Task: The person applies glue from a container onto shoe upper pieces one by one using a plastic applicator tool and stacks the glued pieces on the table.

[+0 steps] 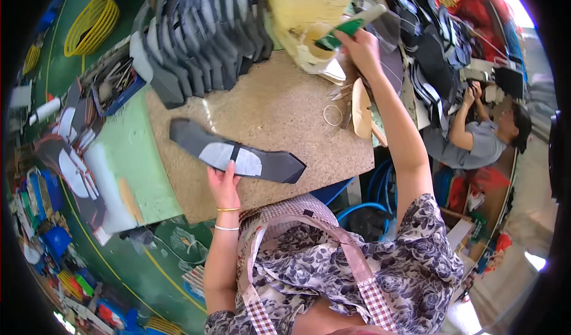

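Observation:
My left hand [223, 187] pinches the lower edge of a curved dark grey padded panel [193, 140]. The panel bears a light grey patch crossed by a short black strap, and it lies over the brown work board [279, 112]. My right hand [364, 51] is closed around a green brush-like tool [352, 27] with a pale end. That tool is at the mouth of a glue-crusted, cream-yellow container [306, 52] at the board's far edge. Whether its tip touches the inside is hard to see.
Many similar grey panels [196, 49] stand in an overlapping row at the far left. A wooden spatula-like piece [360, 109] and a rubber band [332, 115] lie at right. A tool tray [122, 88] sits left. Another person [476, 133] works at the right.

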The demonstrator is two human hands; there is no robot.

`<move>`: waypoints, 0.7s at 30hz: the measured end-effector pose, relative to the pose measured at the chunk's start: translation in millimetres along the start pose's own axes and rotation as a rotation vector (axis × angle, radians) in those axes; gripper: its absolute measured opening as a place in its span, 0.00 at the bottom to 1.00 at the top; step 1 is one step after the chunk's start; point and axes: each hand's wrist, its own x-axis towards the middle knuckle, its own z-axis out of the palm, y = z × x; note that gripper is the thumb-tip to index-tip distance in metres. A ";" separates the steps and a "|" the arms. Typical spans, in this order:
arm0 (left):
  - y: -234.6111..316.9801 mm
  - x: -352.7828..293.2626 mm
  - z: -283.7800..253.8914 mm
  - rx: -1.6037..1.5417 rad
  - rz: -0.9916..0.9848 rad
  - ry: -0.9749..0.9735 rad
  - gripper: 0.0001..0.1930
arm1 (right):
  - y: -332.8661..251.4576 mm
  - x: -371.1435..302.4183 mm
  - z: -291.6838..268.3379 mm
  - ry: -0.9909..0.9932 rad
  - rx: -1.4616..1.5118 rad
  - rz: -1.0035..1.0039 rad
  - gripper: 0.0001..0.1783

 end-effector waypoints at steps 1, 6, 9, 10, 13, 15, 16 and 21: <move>3.0 0.5 0.4 -0.020 0.004 0.035 0.18 | -1.8 -0.6 -3.1 -0.058 0.017 0.025 0.12; 3.5 6.0 -8.1 -0.074 -0.037 -0.032 0.14 | -19.3 -12.3 1.5 0.086 0.120 -0.052 0.11; 13.7 1.9 -2.4 -0.078 0.017 -0.043 0.16 | -26.2 -20.7 15.3 0.044 -0.250 -0.139 0.13; 18.1 0.6 -0.1 -0.078 0.020 -0.050 0.17 | -14.3 -18.0 14.4 0.101 0.066 -0.082 0.12; 15.0 2.5 -4.1 -0.101 -0.034 0.053 0.18 | -22.1 -20.3 -7.2 0.103 0.435 0.086 0.08; 14.5 2.3 -10.2 -0.080 -0.043 0.071 0.19 | -27.7 -33.5 -1.0 -0.047 0.543 0.194 0.09; 15.5 4.3 -9.3 -0.089 -0.050 0.051 0.19 | -30.8 -37.3 0.7 -0.174 0.649 0.306 0.10; 16.9 2.4 -7.0 -0.099 -0.078 0.081 0.18 | -118.1 -131.7 112.3 -0.611 0.602 0.239 0.11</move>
